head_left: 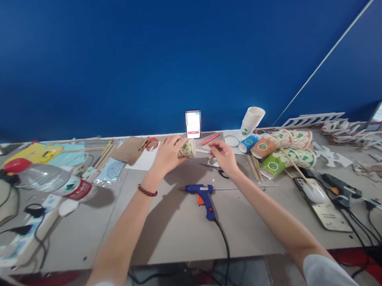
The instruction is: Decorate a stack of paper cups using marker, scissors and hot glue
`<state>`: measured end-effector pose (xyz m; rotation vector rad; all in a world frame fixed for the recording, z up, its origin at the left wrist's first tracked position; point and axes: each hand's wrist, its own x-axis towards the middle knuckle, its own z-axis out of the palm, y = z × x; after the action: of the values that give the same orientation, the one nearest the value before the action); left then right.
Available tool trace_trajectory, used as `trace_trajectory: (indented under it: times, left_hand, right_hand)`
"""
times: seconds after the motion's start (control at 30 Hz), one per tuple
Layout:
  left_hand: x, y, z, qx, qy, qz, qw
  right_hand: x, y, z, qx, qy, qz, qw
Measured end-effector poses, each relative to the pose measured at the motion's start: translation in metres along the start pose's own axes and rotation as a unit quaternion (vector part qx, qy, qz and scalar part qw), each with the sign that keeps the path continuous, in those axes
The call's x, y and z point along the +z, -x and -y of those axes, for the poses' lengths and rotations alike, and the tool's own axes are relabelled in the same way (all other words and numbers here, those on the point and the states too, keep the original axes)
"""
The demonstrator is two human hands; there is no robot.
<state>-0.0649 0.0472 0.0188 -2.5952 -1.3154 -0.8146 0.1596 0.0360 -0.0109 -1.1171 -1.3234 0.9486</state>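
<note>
Left hand (169, 153): fingers curved round a green-patterned paper cup (186, 149), partly closed, gripping its side. Cup was lying sideways in the grasp, one end toward the right hand, held above the table (164, 231), just in front of the upright phone (193, 124). Right hand (224, 157): thumb and fingertips drawn in close together, just right of the cup and apart from it; couldn't tell if anything small was pinched between them. A red stick-like item (210, 139) showed just behind those fingertips, contact unclear.

Scissors (216, 167) lay near and below the right hand, partly hidden. Blue glue gun (200, 194) lay flat on the table between the forearms, nozzle pointing left, black cord (225, 244) running off the near edge. Right side: stacked white cups (251, 120) tilted, blue cup (249, 143), orange cup (265, 146) and green cup (273, 164) on their sides, wooden sticks (253, 167) beside them. Left side: brown paper (129, 150), plastic bottle (57, 179) tilted, red cap (16, 165), near a power strip (31, 232).
</note>
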Motion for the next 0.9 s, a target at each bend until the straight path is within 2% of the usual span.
trace_trajectory:
  times: [0.17,0.33,0.5,0.9]
  left_hand:
    - [-0.020,0.004,-0.014,0.003,0.042,-0.018,0.999]
    - [-0.030,0.004,-0.025,0.023,0.045,-0.020,0.999]
    - [-0.037,0.005,-0.031,0.037,0.024,-0.003,0.999]
    - [-0.042,0.005,-0.037,0.051,0.011,0.002,0.999]
  right_hand:
    - [0.008,0.005,0.006,-0.015,-0.009,0.009,1.000]
    - [0.010,0.007,0.011,-0.047,0.014,0.005,0.999]
    - [0.010,0.008,0.009,-0.110,0.072,0.022,0.991]
    - [0.009,0.008,0.007,-0.174,0.123,0.027,0.977]
